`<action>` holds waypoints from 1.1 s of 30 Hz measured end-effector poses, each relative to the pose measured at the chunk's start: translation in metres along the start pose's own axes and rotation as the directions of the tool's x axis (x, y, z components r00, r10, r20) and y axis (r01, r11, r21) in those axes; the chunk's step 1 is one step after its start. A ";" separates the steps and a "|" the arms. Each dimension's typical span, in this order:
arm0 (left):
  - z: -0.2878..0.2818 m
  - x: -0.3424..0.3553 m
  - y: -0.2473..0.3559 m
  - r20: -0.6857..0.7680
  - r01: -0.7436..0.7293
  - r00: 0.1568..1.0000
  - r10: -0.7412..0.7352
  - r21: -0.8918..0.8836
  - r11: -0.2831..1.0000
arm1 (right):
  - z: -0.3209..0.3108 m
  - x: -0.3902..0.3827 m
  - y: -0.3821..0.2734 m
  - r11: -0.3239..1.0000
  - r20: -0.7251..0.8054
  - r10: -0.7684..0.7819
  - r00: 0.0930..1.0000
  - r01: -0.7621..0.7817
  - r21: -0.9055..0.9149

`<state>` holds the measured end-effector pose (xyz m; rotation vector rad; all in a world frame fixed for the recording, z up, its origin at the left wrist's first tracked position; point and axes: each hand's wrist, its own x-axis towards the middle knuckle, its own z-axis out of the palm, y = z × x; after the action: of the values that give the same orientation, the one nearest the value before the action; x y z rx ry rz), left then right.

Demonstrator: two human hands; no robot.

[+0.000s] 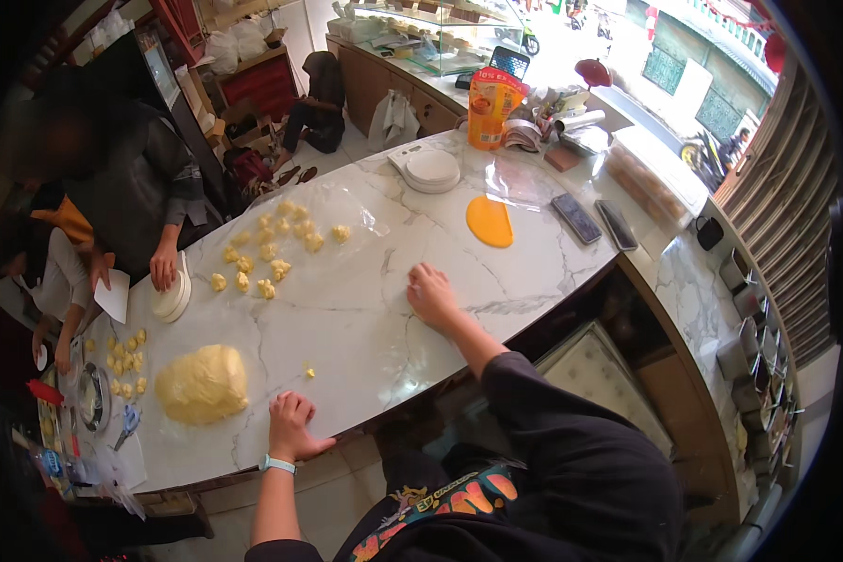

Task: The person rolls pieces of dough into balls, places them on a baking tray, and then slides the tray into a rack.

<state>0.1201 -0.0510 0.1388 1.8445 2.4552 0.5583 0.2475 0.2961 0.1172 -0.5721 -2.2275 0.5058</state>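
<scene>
My left hand (295, 426) rests at the near edge of the marble counter (347, 318), fingers apart and thumb out, holding nothing. Small yellow dough crumbs (308, 371) lie just beyond it. To its left sits a large smooth lump of yellow dough (202, 385). Toward the middle, my right hand (433, 294) is on the counter with its fingers curled in; whatever may be under them is hidden. Several small dough pieces (279, 270) lie farther left, some on a clear plastic sheet (347, 211). An orange dough scraper (490, 222) lies beyond my right hand.
White kitchen scales (429, 169) stand at the far edge; another person's hand (165, 267) touches a second white scale (172, 295). Two phones (577, 218), an orange pouch (494, 108) and a plastic container (656, 178) are at right. Blue scissors (127, 424) lie left.
</scene>
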 end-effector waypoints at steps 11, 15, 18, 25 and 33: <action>-0.002 -0.012 -0.007 -0.005 0.019 1.000 -0.019 0.039 0.999 | -0.016 -0.019 -0.008 0.998 0.221 -0.059 0.973 0.052 0.040; 0.001 -0.012 -0.005 -0.013 0.029 1.000 -0.028 0.053 0.998 | 0.021 -0.025 -0.049 0.938 0.381 0.019 0.924 -0.148 0.313; -0.011 -0.017 -0.007 0.026 0.057 0.998 -0.059 0.059 0.997 | -0.018 -0.061 -0.041 0.899 0.515 -0.132 0.847 -0.117 0.422; -0.001 -0.008 -0.003 -0.030 0.024 0.999 -0.023 0.030 0.999 | 0.026 -0.002 -0.023 0.991 0.191 0.007 0.982 -0.033 0.133; -0.011 -0.014 -0.003 -0.050 -0.013 0.999 0.013 0.015 1.000 | -0.023 -0.028 -0.005 0.985 0.211 -0.119 0.970 0.089 0.146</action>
<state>0.1185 -0.0679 0.1457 1.8759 2.4865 0.5963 0.2806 0.2804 0.1180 -0.3394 -2.3932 0.6883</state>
